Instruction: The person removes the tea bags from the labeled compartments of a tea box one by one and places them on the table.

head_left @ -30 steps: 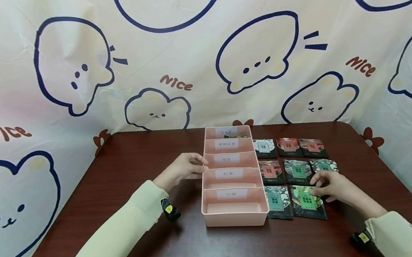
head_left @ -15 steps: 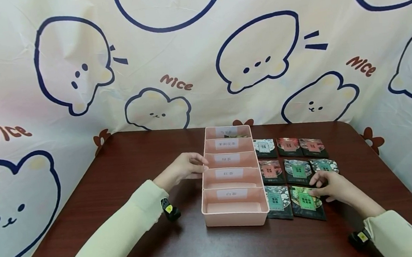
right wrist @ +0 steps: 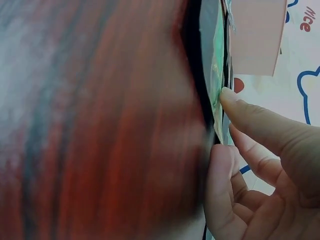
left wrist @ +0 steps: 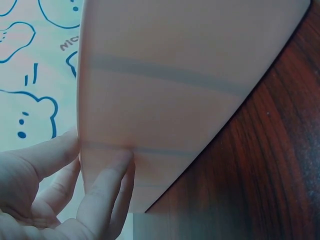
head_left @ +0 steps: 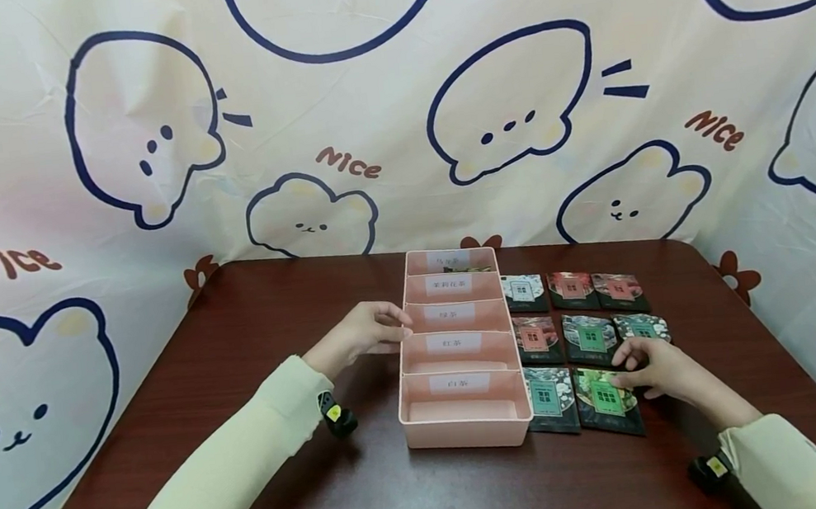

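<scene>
A pink divided box (head_left: pixel 464 433) with white labels on its compartments stands mid-table. My left hand (head_left: pixel 364 331) holds its left side: in the left wrist view the thumb and a finger reach over the rim, and other fingers press the outer wall (left wrist: pixel 165 110). My right hand (head_left: pixel 659 373) pinches the right edge of a green tea sachet (head_left: pixel 606 399), front right in the group. In the right wrist view the thumb lies on top of this sachet (right wrist: pixel 216 75), its edge slightly raised; a fingertip sits at the edge below.
Several more sachets lie in rows right of the box, among them a teal one (head_left: pixel 552 399), a red one (head_left: pixel 536 339) and a white one (head_left: pixel 524 292). A sachet edge (head_left: pixel 465 270) shows in the back compartment. A printed curtain (head_left: pixel 392 107) borders the brown table (head_left: pixel 290 482).
The green sachet and my right hand have shifted very slightly left. My left hand and the box stay in place.
</scene>
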`<state>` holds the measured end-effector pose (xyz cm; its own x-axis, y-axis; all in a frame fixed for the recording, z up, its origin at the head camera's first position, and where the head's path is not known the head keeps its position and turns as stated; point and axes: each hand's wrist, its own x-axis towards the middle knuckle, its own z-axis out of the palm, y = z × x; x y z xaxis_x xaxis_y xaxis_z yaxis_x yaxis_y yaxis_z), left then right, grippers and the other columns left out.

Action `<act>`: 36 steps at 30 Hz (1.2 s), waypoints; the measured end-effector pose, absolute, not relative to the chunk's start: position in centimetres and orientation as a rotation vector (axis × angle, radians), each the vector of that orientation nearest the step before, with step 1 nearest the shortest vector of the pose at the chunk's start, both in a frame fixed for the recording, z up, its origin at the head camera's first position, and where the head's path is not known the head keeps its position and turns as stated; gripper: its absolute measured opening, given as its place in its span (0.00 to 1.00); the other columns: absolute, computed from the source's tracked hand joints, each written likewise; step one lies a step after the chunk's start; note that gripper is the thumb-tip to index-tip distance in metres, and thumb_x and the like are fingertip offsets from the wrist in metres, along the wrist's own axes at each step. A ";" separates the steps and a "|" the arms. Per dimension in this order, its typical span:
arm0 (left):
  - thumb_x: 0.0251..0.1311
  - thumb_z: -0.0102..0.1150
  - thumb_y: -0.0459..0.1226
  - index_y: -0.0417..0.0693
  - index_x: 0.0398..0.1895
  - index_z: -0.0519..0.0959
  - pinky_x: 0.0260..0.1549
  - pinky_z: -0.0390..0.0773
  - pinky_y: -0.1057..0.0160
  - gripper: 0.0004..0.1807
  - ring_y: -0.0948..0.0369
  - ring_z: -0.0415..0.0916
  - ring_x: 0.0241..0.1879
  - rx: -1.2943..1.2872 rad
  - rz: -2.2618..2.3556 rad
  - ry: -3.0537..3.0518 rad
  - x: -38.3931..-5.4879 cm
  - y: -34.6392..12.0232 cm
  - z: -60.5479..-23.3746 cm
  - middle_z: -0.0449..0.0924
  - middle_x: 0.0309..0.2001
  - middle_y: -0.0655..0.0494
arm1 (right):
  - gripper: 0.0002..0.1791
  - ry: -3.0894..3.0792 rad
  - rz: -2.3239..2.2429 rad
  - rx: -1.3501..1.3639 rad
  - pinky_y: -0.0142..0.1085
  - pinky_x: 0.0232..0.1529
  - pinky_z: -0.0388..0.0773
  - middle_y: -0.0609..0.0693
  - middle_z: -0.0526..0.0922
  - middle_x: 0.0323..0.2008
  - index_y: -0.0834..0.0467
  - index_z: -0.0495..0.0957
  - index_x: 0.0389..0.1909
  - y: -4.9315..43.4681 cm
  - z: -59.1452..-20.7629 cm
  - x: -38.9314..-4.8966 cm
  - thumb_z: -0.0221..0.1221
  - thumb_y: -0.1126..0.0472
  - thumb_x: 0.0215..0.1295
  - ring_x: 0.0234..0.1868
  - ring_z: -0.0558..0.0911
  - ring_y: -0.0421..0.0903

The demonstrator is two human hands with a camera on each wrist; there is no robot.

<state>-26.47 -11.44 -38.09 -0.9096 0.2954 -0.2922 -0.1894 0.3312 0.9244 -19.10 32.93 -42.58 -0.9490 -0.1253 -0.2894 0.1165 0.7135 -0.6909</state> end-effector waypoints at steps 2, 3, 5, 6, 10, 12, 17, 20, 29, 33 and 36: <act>0.56 0.66 0.30 0.37 0.43 0.78 0.46 0.83 0.53 0.12 0.55 0.79 0.41 0.093 1.604 2.195 -26.5 -11.5 -38.1 0.76 0.48 0.43 | 0.24 2.604 -1.089 0.001 0.41 0.29 0.81 0.54 0.71 0.37 0.63 0.72 0.44 32.8 -42.4 -19.1 0.69 0.52 0.56 0.34 0.76 0.47; 0.56 0.66 0.30 0.37 0.43 0.78 0.46 0.83 0.53 0.12 0.55 0.79 0.41 0.093 1.604 2.195 -26.5 -11.5 -38.1 0.76 0.47 0.43 | 0.24 2.605 -1.092 -0.004 0.42 0.29 0.81 0.54 0.71 0.37 0.63 0.72 0.44 32.8 -42.1 -19.1 0.69 0.53 0.57 0.34 0.76 0.47; 0.56 0.66 0.30 0.37 0.43 0.78 0.46 0.83 0.53 0.12 0.55 0.79 0.41 0.095 1.603 2.195 -26.5 -11.5 -38.2 0.76 0.47 0.43 | 0.23 2.611 -1.107 -0.032 0.43 0.30 0.82 0.55 0.71 0.38 0.64 0.72 0.45 32.7 -41.4 -19.2 0.68 0.53 0.58 0.35 0.77 0.48; 0.56 0.66 0.30 0.37 0.43 0.78 0.46 0.83 0.53 0.12 0.55 0.79 0.41 0.095 1.604 2.194 -26.6 -11.5 -38.2 0.76 0.47 0.43 | 0.23 2.613 -1.121 -0.042 0.43 0.30 0.83 0.55 0.72 0.39 0.64 0.72 0.46 32.6 -40.9 -19.3 0.68 0.53 0.58 0.36 0.78 0.48; 0.56 0.66 0.30 0.38 0.42 0.79 0.47 0.83 0.53 0.11 0.55 0.79 0.41 0.096 1.606 2.191 -26.6 -11.4 -38.2 0.77 0.47 0.43 | 0.24 2.645 -1.201 -0.129 0.43 0.33 0.85 0.58 0.75 0.41 0.65 0.72 0.49 32.0 -37.5 -20.2 0.65 0.53 0.62 0.37 0.81 0.49; 0.56 0.66 0.30 0.37 0.43 0.79 0.48 0.83 0.52 0.12 0.55 0.79 0.41 0.096 1.608 2.192 -26.6 -11.4 -38.2 0.77 0.47 0.43 | 0.23 2.674 -1.241 -0.208 0.42 0.36 0.85 0.57 0.77 0.42 0.64 0.71 0.51 31.5 -35.5 -20.9 0.62 0.52 0.65 0.39 0.81 0.46; 0.57 0.66 0.30 0.37 0.43 0.78 0.51 0.80 0.48 0.12 0.55 0.79 0.41 0.099 1.603 2.198 -26.6 -11.5 -38.3 0.76 0.48 0.42 | 0.19 2.700 -1.381 -0.473 0.36 0.40 0.84 0.49 0.80 0.44 0.61 0.71 0.54 29.3 -31.2 -23.0 0.56 0.53 0.70 0.41 0.82 0.39; 0.57 0.66 0.30 0.37 0.43 0.78 0.52 0.79 0.47 0.12 0.55 0.79 0.41 0.106 1.610 2.191 -26.6 -11.5 -38.4 0.76 0.48 0.42 | 0.17 2.646 -1.508 -0.569 0.34 0.42 0.84 0.44 0.80 0.45 0.59 0.71 0.54 27.5 -29.6 -24.6 0.56 0.55 0.71 0.42 0.82 0.40; 0.57 0.65 0.30 0.37 0.42 0.78 0.50 0.80 0.48 0.11 0.56 0.79 0.39 0.106 1.629 2.179 -26.6 -11.4 -38.5 0.77 0.46 0.43 | 0.16 2.470 -1.748 -0.512 0.31 0.45 0.83 0.46 0.78 0.46 0.56 0.74 0.52 23.0 -30.6 -30.7 0.58 0.53 0.69 0.46 0.80 0.42; 0.57 0.65 0.30 0.37 0.42 0.78 0.50 0.80 0.48 0.11 0.56 0.79 0.39 0.115 1.627 2.179 -26.5 -11.5 -38.4 0.77 0.46 0.43 | 0.16 2.387 -1.762 -0.463 0.30 0.45 0.82 0.45 0.77 0.46 0.57 0.73 0.55 22.2 -32.3 -32.7 0.56 0.55 0.71 0.46 0.79 0.42; 0.57 0.66 0.30 0.37 0.42 0.78 0.49 0.81 0.49 0.11 0.56 0.79 0.39 0.109 1.626 2.182 -26.5 -11.5 -38.3 0.77 0.46 0.43 | 0.22 2.370 -1.695 -0.420 0.33 0.50 0.81 0.48 0.76 0.53 0.58 0.70 0.61 21.7 -33.6 -33.7 0.55 0.53 0.71 0.51 0.78 0.46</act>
<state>-26.51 -11.52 -38.31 -0.9106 0.3041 -0.2800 -0.1814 0.3146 0.9317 -33.75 21.67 -33.58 -0.9403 -0.3403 0.0047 -0.1145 0.3033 -0.9460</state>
